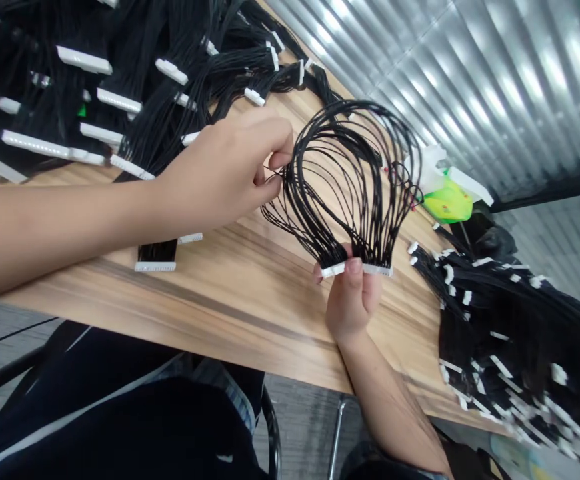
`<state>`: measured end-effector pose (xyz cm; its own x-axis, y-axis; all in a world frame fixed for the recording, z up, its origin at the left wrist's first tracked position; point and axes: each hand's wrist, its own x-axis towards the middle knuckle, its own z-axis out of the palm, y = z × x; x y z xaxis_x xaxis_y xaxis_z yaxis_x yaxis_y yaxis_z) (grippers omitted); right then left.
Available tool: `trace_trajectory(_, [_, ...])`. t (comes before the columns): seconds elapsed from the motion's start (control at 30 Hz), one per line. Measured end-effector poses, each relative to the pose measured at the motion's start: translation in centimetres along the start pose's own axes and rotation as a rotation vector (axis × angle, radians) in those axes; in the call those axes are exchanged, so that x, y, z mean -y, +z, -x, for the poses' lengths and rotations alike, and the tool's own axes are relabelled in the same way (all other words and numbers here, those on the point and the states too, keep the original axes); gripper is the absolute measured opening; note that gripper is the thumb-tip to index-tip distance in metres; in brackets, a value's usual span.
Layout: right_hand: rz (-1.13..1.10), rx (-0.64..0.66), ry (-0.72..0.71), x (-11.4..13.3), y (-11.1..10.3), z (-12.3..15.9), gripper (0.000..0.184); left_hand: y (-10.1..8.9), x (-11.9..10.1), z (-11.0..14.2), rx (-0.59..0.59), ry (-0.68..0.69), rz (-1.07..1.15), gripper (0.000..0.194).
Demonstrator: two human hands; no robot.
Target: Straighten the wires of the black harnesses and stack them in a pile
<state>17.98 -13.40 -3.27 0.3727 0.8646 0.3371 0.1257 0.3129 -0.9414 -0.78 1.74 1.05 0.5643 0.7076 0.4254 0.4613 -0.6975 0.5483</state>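
A looped wire harness (375, 173) of many thin black wires stands above the wooden table, its two white connectors side by side at the bottom. My right hand (351, 300) grips it there, the thumb between the left connector (333, 270) and the right connector (377, 270). From the left, my left hand (235, 163) reaches to the loop's left side. Its thumb and fingers are closed in a pinch on a thin black wire of the harness. Part of that wire is hidden by the fingers.
A large pile of black wire harnesses (160, 27) with white connectors covers the table's far left. Another heap (520, 313) lies at the right edge. Scissors (403, 175) and a yellow-green plastic wrapper (447, 200) lie behind the loop. A corrugated metal wall (420, 67) rises behind the table (250, 293).
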Motion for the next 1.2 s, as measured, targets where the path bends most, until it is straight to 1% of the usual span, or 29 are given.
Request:
trace_trajectory(0.07, [0.025,0.016,0.028,0.0,0.1,0.1,0.02,0.1,0.1,-0.2,0.032,-0.068,0.066,0.019])
trace_trajectory(0.13, [0.028,0.018,0.05,0.1,0.2,0.1,0.022,0.3,0.3,-0.2,0.035,-0.099,0.124,0.014])
trace_trajectory(0.17, [0.017,0.012,0.059,0.2,0.3,0.1,0.022,0.3,0.3,-0.2,0.046,-0.119,0.175,0.01])
trace_trajectory(0.2, [-0.001,0.002,0.07,0.3,0.4,0.0,0.022,0.4,0.3,-0.1,0.065,-0.139,0.248,0.011])
trace_trajectory(0.3, [-0.061,-0.014,0.144,0.9,0.6,-0.4,0.023,0.6,0.3,0.0,0.113,-0.21,0.573,0.026])
trace_trajectory(0.37, [-0.101,0.0,0.211,1.2,0.8,-0.8,0.029,1.0,0.4,-0.1,0.116,-0.267,0.728,0.034])
trace_trajectory(0.43, [-0.153,0.026,0.256,1.5,0.8,-1.0,0.032,1.4,0.5,-0.2,0.112,-0.329,0.794,0.033])
trace_trajectory(0.53, [-0.21,0.068,0.3,1.5,0.8,-0.9,0.034,2.1,0.4,-0.2,0.116,-0.411,0.829,0.018])
trace_trajectory(0.6, [-0.196,0.079,0.322,1.5,0.9,-0.7,0.035,2.5,0.3,-0.2,0.102,-0.437,0.838,0.012])
trace_trajectory(0.67, [-0.16,0.067,0.333,1.4,0.9,-0.5,0.034,2.6,0.3,0.0,0.099,-0.427,0.839,0.014])
trace_trajectory(0.7, [-0.141,0.059,0.335,1.4,0.9,-0.4,0.033,2.6,0.3,0.1,0.09,-0.393,0.815,0.015])
trace_trajectory(0.77, [-0.111,0.056,0.346,1.5,1.0,-0.4,0.033,2.3,0.3,0.4,0.054,-0.254,0.672,0.017])
trace_trajectory(0.83, [-0.097,0.062,0.364,1.5,1.0,-0.6,0.036,2.0,0.4,0.8,0.006,-0.051,0.41,0.025])
trace_trajectory(0.9, [-0.102,0.065,0.381,1.6,1.0,-0.7,0.037,1.5,0.4,1.1,-0.017,0.135,0.137,0.029])
trace_trajectory(0.97, [-0.111,0.072,0.396,1.6,0.9,-0.8,0.037,1.0,0.5,1.1,-0.041,0.249,-0.066,0.032])
trace_trajectory(1.0, [-0.111,0.076,0.405,1.5,0.9,-0.9,0.037,0.8,0.5,1.0,-0.055,0.273,-0.139,0.035])
trace_trajectory(1.03, [-0.109,0.079,0.414,1.5,0.9,-0.9,0.037,0.6,0.5,0.8,-0.06,0.266,-0.198,0.039])
trace_trajectory(1.1, [-0.1,0.084,0.426,1.4,0.9,-0.9,0.039,0.1,0.7,0.4,-0.063,0.222,-0.263,0.045])
trace_trajectory(1.13, [-0.095,0.087,0.429,1.4,0.9,-1.0,0.039,-0.1,0.8,0.2,-0.056,0.209,-0.275,0.045])
trace_trajectory(1.2, [-0.09,0.094,0.424,1.5,0.9,-1.0,0.039,-0.2,1.1,0.0,-0.044,0.227,-0.269,0.041])
